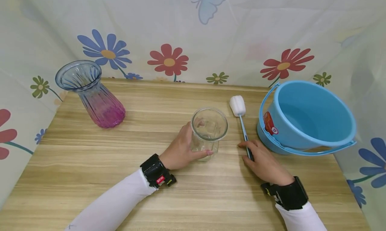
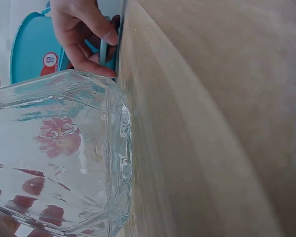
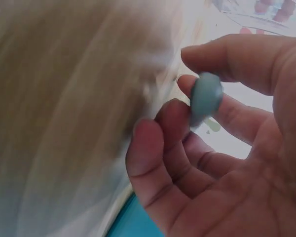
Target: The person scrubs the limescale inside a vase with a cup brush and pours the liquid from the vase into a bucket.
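Note:
My left hand [image 1: 179,152] grips a clear glass jar [image 1: 208,144] in the middle of the wooden table, thumb on the near side and fingers round the far side. The left wrist view shows the jar's thick faceted base [image 2: 121,163] right at the tabletop. To its right lies a sponge bottle brush [image 1: 238,106] with a white head pointing away and a thin blue handle. My right hand [image 1: 266,162] has its fingers curled round the dark lower end of that handle. In the right wrist view the handle's rounded end [image 3: 207,94] shows between thumb and fingers.
A light blue bucket [image 1: 313,120] with its handle hanging down stands at the right, close beside my right hand. At the back left is a ribbed glass vase [image 1: 101,103], blue fading to pink. A flower-printed curtain [image 1: 193,53] borders the table's far edge.

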A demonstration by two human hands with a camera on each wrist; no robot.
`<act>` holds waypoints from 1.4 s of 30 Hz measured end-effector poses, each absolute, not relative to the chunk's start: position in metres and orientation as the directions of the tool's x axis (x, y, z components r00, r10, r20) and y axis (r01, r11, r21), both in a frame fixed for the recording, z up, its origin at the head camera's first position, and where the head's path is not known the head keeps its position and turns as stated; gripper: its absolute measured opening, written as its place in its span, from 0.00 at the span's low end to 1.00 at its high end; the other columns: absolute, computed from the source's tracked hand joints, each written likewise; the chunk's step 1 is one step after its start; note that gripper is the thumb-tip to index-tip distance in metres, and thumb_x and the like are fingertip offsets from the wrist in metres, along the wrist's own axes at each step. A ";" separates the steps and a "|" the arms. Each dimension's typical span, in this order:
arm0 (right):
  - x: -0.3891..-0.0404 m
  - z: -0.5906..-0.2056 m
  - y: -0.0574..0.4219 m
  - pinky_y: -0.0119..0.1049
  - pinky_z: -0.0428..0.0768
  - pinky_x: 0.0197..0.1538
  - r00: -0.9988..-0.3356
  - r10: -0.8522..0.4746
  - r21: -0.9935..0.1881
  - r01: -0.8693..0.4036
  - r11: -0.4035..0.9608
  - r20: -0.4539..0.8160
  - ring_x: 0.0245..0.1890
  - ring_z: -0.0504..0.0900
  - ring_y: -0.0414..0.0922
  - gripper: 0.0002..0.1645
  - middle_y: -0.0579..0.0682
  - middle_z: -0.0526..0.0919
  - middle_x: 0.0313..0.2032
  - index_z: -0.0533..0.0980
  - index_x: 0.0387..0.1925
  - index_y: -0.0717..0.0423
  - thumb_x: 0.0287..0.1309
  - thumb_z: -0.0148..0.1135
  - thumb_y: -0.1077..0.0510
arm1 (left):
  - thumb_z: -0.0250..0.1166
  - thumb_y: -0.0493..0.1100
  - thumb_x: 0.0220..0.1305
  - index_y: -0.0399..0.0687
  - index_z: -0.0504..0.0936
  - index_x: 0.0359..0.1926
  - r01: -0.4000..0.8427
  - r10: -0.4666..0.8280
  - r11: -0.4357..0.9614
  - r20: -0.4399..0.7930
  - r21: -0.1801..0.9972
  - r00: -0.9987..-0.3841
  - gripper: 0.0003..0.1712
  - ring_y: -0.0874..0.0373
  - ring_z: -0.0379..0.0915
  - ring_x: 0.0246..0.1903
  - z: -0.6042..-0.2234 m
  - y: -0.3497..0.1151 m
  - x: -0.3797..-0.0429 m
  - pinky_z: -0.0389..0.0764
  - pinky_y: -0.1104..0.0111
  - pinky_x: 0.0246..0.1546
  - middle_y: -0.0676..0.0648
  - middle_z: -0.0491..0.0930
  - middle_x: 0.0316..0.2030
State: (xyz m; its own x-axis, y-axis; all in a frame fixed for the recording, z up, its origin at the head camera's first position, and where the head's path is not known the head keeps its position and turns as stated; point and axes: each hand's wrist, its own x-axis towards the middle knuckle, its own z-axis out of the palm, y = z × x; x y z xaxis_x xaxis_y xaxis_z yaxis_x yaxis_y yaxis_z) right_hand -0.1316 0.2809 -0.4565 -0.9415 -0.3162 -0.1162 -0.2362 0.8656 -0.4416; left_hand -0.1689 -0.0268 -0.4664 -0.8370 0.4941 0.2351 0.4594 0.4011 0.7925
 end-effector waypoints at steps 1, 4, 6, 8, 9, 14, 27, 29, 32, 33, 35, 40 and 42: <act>-0.132 -0.457 0.281 0.47 0.76 0.48 -0.942 -0.314 -0.443 -0.233 0.866 -0.119 0.45 0.74 0.50 0.24 0.58 0.76 0.51 0.74 0.64 0.54 0.68 0.63 0.62 | 0.77 0.60 0.58 0.61 0.43 0.81 0.461 0.495 0.400 0.237 0.792 -0.836 0.63 0.54 0.58 0.73 -0.466 -0.027 -0.169 0.63 0.51 0.76 0.46 0.61 0.73; -0.131 -0.457 0.282 0.46 0.76 0.47 -0.943 -0.306 -0.442 -0.221 0.869 -0.130 0.45 0.73 0.51 0.25 0.58 0.75 0.50 0.73 0.64 0.54 0.68 0.63 0.61 | 0.77 0.60 0.58 0.61 0.43 0.82 0.467 0.496 0.398 0.243 0.790 -0.834 0.64 0.53 0.58 0.73 -0.466 -0.027 -0.169 0.63 0.50 0.76 0.46 0.61 0.73; -0.132 -0.456 0.282 0.44 0.75 0.45 -0.943 -0.303 -0.443 -0.214 0.871 -0.139 0.44 0.72 0.50 0.25 0.58 0.73 0.49 0.73 0.64 0.53 0.68 0.63 0.61 | 0.77 0.60 0.58 0.61 0.42 0.82 0.473 0.497 0.395 0.249 0.788 -0.831 0.64 0.53 0.58 0.73 -0.466 -0.026 -0.170 0.63 0.51 0.77 0.46 0.60 0.74; -0.132 -0.456 0.282 0.42 0.74 0.43 -0.943 -0.299 -0.443 -0.208 0.872 -0.148 0.43 0.72 0.50 0.25 0.58 0.72 0.49 0.72 0.65 0.53 0.68 0.64 0.61 | 0.77 0.60 0.58 0.61 0.43 0.82 0.477 0.497 0.394 0.254 0.786 -0.829 0.64 0.53 0.58 0.73 -0.466 -0.026 -0.170 0.62 0.50 0.77 0.46 0.60 0.74; -0.132 -0.455 0.282 0.41 0.74 0.42 -0.942 -0.299 -0.444 -0.205 0.872 -0.152 0.43 0.71 0.50 0.26 0.58 0.71 0.48 0.72 0.65 0.53 0.68 0.64 0.61 | 0.77 0.60 0.58 0.61 0.43 0.82 0.477 0.497 0.394 0.255 0.786 -0.829 0.64 0.53 0.58 0.73 -0.466 -0.026 -0.170 0.62 0.50 0.77 0.46 0.60 0.74; -0.132 -0.454 0.280 0.41 0.72 0.43 -0.952 -0.276 -0.453 -0.191 0.871 -0.129 0.44 0.71 0.51 0.24 0.58 0.70 0.48 0.73 0.64 0.55 0.68 0.64 0.58 | 0.77 0.60 0.58 0.60 0.43 0.82 0.482 0.497 0.398 0.258 0.780 -0.829 0.64 0.53 0.58 0.73 -0.467 -0.026 -0.170 0.63 0.50 0.76 0.46 0.61 0.74; -0.138 -0.440 0.256 0.51 0.80 0.55 -0.937 -0.347 -0.698 -0.279 0.659 0.047 0.59 0.74 0.52 0.41 0.59 0.72 0.60 0.62 0.74 0.55 0.67 0.69 0.55 | 0.77 0.60 0.58 0.62 0.42 0.82 0.478 0.497 0.393 0.256 0.785 -0.829 0.64 0.53 0.58 0.73 -0.467 -0.026 -0.170 0.64 0.50 0.76 0.47 0.60 0.74; -0.140 -0.438 0.249 0.56 0.78 0.60 -0.920 -0.388 -0.755 -0.295 0.585 0.059 0.65 0.71 0.53 0.46 0.58 0.70 0.65 0.58 0.77 0.52 0.65 0.72 0.56 | 0.77 0.59 0.58 0.62 0.42 0.82 0.476 0.495 0.393 0.255 0.787 -0.830 0.64 0.53 0.58 0.73 -0.467 -0.026 -0.170 0.64 0.49 0.76 0.47 0.61 0.74; -0.144 -0.435 0.238 0.59 0.75 0.66 -0.897 -0.436 -0.814 -0.303 0.495 0.070 0.70 0.67 0.53 0.51 0.53 0.65 0.70 0.55 0.78 0.45 0.62 0.74 0.56 | 0.78 0.58 0.58 0.60 0.43 0.81 0.479 0.495 0.396 0.258 0.783 -0.830 0.63 0.53 0.58 0.73 -0.467 -0.026 -0.169 0.63 0.50 0.76 0.47 0.61 0.73; -0.145 -0.434 0.234 0.60 0.73 0.68 -0.889 -0.452 -0.830 -0.307 0.466 0.076 0.71 0.65 0.53 0.52 0.52 0.64 0.71 0.55 0.79 0.43 0.62 0.74 0.56 | 0.78 0.58 0.58 0.58 0.44 0.81 0.484 0.497 0.398 0.261 0.779 -0.828 0.63 0.52 0.58 0.73 -0.467 -0.027 -0.169 0.63 0.50 0.76 0.46 0.61 0.73; -0.149 -0.433 0.226 0.62 0.71 0.70 -0.874 -0.480 -0.858 -0.302 0.416 0.075 0.73 0.63 0.52 0.53 0.49 0.62 0.73 0.54 0.79 0.38 0.60 0.75 0.56 | 0.78 0.57 0.58 0.55 0.45 0.81 0.491 0.501 0.402 0.263 0.773 -0.825 0.62 0.52 0.58 0.73 -0.467 -0.027 -0.169 0.62 0.51 0.77 0.45 0.61 0.73; -0.162 -0.436 0.207 0.62 0.64 0.75 -0.843 -0.533 -0.894 -0.292 0.340 0.073 0.78 0.58 0.48 0.62 0.43 0.56 0.78 0.48 0.80 0.30 0.57 0.79 0.54 | 0.78 0.53 0.59 0.50 0.48 0.79 0.507 0.513 0.418 0.264 0.754 -0.817 0.60 0.50 0.58 0.73 -0.468 -0.028 -0.168 0.62 0.52 0.77 0.43 0.61 0.72; -0.167 -0.439 0.201 0.61 0.62 0.76 -0.839 -0.539 -0.897 -0.291 0.333 0.072 0.78 0.58 0.48 0.61 0.42 0.58 0.78 0.49 0.81 0.32 0.57 0.79 0.52 | 0.78 0.53 0.59 0.49 0.47 0.79 0.513 0.516 0.420 0.268 0.749 -0.814 0.60 0.49 0.58 0.74 -0.468 -0.029 -0.168 0.62 0.51 0.77 0.42 0.61 0.73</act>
